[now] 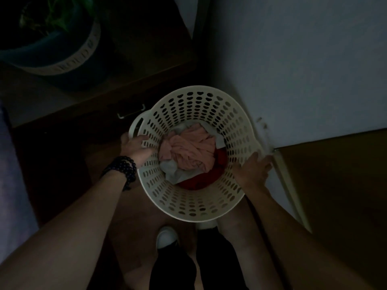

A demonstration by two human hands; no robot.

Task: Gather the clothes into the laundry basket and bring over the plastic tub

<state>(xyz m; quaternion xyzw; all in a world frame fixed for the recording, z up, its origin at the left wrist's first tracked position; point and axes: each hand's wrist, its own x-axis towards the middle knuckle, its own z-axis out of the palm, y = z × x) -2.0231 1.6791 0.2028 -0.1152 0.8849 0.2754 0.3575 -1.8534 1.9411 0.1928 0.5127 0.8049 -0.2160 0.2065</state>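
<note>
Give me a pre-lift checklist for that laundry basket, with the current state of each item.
1. Left hand gripping the rim of the laundry basket: ok, fingers curl over the edge near the handle slot.
2. Right hand gripping the opposite rim: cannot tell, it lies against the outer wall with fingers spread.
3. Clothes inside: ok, the pink garment, red cloth and pale cloth sit low in the basket.
4. Nothing hanging over the rim: ok.
5. Clearance beside the wall: not ok, the basket sits tight against it.
6. Plastic tub located: cannot tell.

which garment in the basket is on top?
The pink garment, crumpled in the middle of the laundry basket; the white and red ones lie underneath.
</note>
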